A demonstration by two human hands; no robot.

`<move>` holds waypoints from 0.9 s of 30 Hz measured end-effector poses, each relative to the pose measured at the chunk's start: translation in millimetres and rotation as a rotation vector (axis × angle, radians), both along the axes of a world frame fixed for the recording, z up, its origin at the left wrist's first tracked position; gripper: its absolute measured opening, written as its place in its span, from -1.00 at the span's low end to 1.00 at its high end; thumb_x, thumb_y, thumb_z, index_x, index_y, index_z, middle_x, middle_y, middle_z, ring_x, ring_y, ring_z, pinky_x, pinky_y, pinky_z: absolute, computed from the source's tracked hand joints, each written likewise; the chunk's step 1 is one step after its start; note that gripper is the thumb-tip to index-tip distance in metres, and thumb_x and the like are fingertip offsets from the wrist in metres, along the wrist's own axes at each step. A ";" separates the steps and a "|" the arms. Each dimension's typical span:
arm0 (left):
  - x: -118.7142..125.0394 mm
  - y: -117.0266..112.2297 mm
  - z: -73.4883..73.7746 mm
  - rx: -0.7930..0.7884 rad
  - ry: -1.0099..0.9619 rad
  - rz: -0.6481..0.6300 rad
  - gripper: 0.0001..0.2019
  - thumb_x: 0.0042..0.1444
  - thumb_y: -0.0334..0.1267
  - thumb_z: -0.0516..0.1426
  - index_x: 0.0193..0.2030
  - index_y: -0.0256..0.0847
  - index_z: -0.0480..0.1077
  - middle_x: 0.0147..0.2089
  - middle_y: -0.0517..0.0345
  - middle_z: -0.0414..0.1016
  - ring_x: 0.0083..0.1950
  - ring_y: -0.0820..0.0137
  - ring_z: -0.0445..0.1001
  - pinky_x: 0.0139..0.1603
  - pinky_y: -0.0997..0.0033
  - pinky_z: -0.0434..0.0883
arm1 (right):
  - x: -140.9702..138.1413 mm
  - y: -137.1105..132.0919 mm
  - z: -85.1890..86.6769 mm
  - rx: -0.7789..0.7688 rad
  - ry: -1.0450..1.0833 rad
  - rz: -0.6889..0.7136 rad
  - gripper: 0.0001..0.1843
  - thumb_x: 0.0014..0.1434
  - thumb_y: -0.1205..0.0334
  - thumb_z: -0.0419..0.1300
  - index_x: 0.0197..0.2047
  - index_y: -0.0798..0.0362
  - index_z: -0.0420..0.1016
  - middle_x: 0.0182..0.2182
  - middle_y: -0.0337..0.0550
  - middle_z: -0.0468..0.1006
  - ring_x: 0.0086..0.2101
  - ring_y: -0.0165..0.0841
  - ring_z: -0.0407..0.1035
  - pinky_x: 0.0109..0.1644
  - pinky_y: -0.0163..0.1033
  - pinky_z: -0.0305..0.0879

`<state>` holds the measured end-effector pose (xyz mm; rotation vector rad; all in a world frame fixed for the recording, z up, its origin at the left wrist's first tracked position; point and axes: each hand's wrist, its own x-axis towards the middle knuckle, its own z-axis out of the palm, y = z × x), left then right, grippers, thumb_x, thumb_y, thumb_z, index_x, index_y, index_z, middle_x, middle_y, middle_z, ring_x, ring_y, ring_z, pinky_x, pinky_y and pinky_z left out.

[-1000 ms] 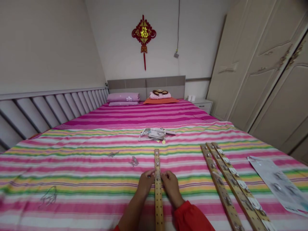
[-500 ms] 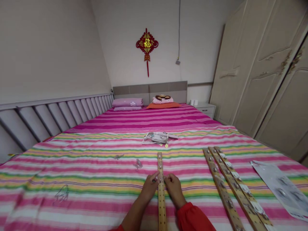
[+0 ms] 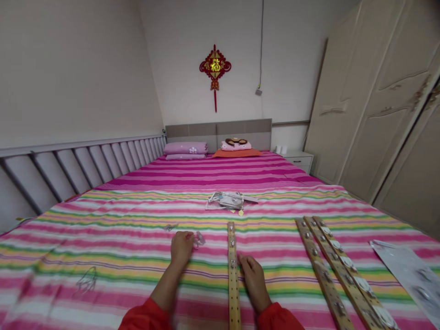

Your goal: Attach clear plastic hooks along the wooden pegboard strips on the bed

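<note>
A narrow wooden strip (image 3: pixel 234 293) with rows of small holes lies lengthwise in front of me on the striped bedspread. Several small shiny metal fittings (image 3: pixel 233 264) sit along its far half. My left hand (image 3: pixel 183 250) is off to the left of the strip, its fingers drawn together beside a small clear plastic packet (image 3: pixel 200 238). Whatever is between those fingertips is hidden. Close against the strip's right edge is my right hand (image 3: pixel 253 280), fingers curled, with their contents too small to make out.
Several similar wooden strips (image 3: pixel 321 270) with metal fittings and white discs lie at the right. Beyond them is a clear blister sheet (image 3: pixel 402 270). A plastic bag of parts (image 3: pixel 225 200) lies farther up the bed. Another small item (image 3: pixel 170 227) and thin wire-like loops (image 3: pixel 86 279) lie left.
My left hand has left the strip and moved left to the plastic packet. My right hand has stayed by the strip's right edge. The view has shifted slightly.
</note>
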<state>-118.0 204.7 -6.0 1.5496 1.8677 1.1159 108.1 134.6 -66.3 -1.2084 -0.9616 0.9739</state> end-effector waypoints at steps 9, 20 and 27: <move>1.3 22.8 1.3 -0.306 0.481 -0.030 -0.82 -0.08 -0.28 0.10 -0.42 -0.10 0.56 -0.24 0.02 0.62 -0.08 0.10 0.49 -0.28 0.35 0.26 | 1.0 2.8 -7.4 -0.012 0.019 -0.009 -0.49 -0.04 -0.26 0.16 -0.65 0.02 0.26 -0.65 -0.35 0.18 -0.55 -0.40 0.08 -0.45 -0.28 0.06; -14.1 3.8 -1.7 -0.211 -0.046 -0.080 -0.82 -0.22 -0.16 0.20 -0.68 -0.19 0.41 -0.61 0.16 0.47 -0.39 0.27 0.47 -0.38 0.40 0.25 | 3.2 1.6 -5.4 0.005 -0.019 0.004 -0.48 -0.01 -0.27 0.12 -0.62 0.04 0.33 -0.66 -0.33 0.21 -0.56 -0.40 0.09 -0.46 -0.28 0.04; -19.9 -30.6 -3.9 -0.123 -0.725 -0.093 -0.81 -0.36 -0.19 0.31 -0.55 -0.25 0.53 -0.45 0.11 0.60 -0.33 0.34 0.51 -0.23 0.44 0.36 | 4.9 2.5 -5.2 -0.002 -0.042 -0.021 -0.45 -0.08 -0.33 0.13 -0.65 0.03 0.33 -0.70 -0.33 0.21 -0.60 -0.41 0.09 -0.51 -0.28 0.01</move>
